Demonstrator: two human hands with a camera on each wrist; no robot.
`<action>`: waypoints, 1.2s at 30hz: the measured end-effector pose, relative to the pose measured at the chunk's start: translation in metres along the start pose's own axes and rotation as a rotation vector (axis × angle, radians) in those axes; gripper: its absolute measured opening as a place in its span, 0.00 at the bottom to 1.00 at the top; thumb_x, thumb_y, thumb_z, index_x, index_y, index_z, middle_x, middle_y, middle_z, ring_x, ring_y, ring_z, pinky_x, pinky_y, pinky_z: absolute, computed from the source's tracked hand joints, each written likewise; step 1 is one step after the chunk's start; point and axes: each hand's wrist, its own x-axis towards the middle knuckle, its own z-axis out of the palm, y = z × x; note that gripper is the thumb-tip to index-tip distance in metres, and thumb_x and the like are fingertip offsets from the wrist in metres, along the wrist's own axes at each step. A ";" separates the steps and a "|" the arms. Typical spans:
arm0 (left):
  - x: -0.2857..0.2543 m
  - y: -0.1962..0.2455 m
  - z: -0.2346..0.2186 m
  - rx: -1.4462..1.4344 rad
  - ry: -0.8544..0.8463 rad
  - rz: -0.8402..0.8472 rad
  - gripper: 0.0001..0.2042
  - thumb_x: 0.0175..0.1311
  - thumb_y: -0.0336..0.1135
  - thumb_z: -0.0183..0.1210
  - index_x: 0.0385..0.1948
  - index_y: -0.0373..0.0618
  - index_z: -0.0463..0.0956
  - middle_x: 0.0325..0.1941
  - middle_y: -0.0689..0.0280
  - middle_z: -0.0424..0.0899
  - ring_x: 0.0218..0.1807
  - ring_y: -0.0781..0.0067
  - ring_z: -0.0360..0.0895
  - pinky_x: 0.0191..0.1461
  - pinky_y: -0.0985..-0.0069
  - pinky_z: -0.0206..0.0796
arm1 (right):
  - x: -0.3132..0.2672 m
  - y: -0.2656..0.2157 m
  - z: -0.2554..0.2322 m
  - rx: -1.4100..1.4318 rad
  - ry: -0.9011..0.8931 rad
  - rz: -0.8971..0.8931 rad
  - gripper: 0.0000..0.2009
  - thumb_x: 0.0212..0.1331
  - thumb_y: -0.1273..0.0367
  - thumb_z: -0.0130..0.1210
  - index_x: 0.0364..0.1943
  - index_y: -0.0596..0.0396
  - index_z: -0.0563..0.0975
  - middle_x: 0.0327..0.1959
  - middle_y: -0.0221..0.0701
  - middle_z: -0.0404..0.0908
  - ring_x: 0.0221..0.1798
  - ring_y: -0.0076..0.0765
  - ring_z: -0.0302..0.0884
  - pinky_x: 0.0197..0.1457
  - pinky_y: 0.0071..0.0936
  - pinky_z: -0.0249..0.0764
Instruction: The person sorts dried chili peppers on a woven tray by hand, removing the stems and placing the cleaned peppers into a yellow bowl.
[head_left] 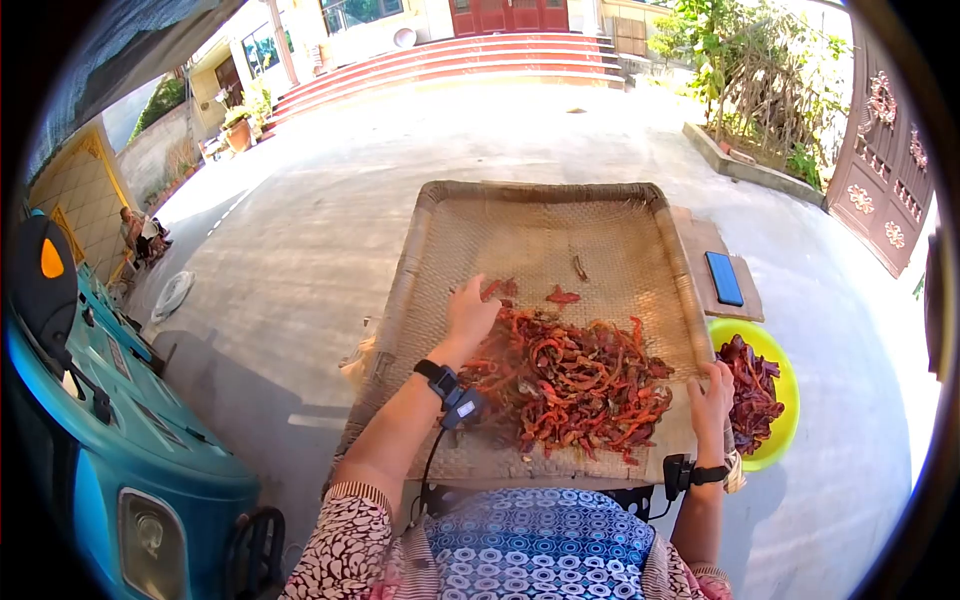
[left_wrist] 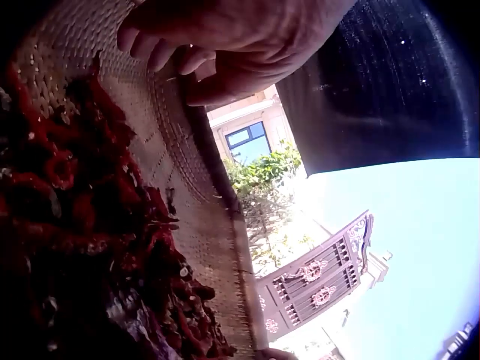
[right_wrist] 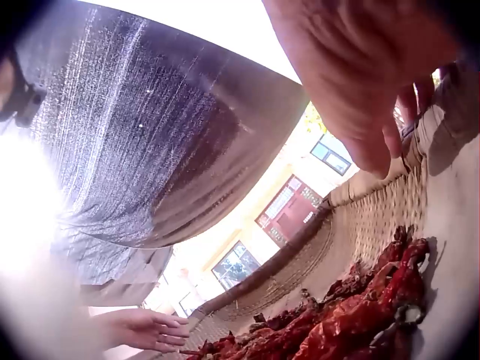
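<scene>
A large woven tray (head_left: 520, 225) holds a heap of dried red chillies (head_left: 580, 385) in its nearer half, with a few loose ones beyond. My left hand (head_left: 472, 318) hovers at the heap's far left edge, its fingers extended and nothing between them; in the right wrist view the left hand (right_wrist: 146, 328) shows spread, straight fingers. On the tray's right side, my right hand (head_left: 711, 400) grips the rim. The right wrist view shows that hand (right_wrist: 367, 82) with the thumb inside the rim and the fingertips over it.
A yellow-green basin (head_left: 785, 400) with darker red chillies (head_left: 752, 395) stands right of the tray. A blue phone (head_left: 724, 278) lies on cardboard (head_left: 748, 290) behind it. To the left is a teal vehicle (head_left: 170, 430). A person (head_left: 143, 235) sits farther off at the left.
</scene>
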 end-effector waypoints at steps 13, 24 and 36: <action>0.033 0.008 0.040 0.334 -0.305 -0.080 0.22 0.62 0.53 0.52 0.56 0.59 0.75 0.67 0.56 0.65 0.71 0.39 0.49 0.69 0.34 0.31 | -0.014 -0.033 -0.005 -0.165 -0.022 0.011 0.17 0.47 0.67 0.63 0.44 0.49 0.77 0.69 0.43 0.57 0.71 0.53 0.52 0.71 0.49 0.48; 0.020 -0.014 0.065 0.150 -0.517 0.145 0.13 0.58 0.48 0.56 0.33 0.52 0.83 0.39 0.60 0.84 0.44 0.56 0.79 0.49 0.59 0.68 | -0.015 -0.036 -0.005 -0.191 -0.031 0.004 0.19 0.46 0.68 0.64 0.45 0.51 0.77 0.68 0.44 0.58 0.71 0.54 0.53 0.71 0.49 0.48; -0.092 0.039 0.056 0.269 -0.326 0.395 0.17 0.65 0.48 0.51 0.52 0.58 0.76 0.53 0.63 0.74 0.62 0.59 0.64 0.64 0.46 0.44 | 0.041 -0.136 0.002 0.034 -0.205 -0.438 0.16 0.50 0.66 0.63 0.44 0.51 0.78 0.61 0.41 0.67 0.65 0.55 0.60 0.67 0.48 0.57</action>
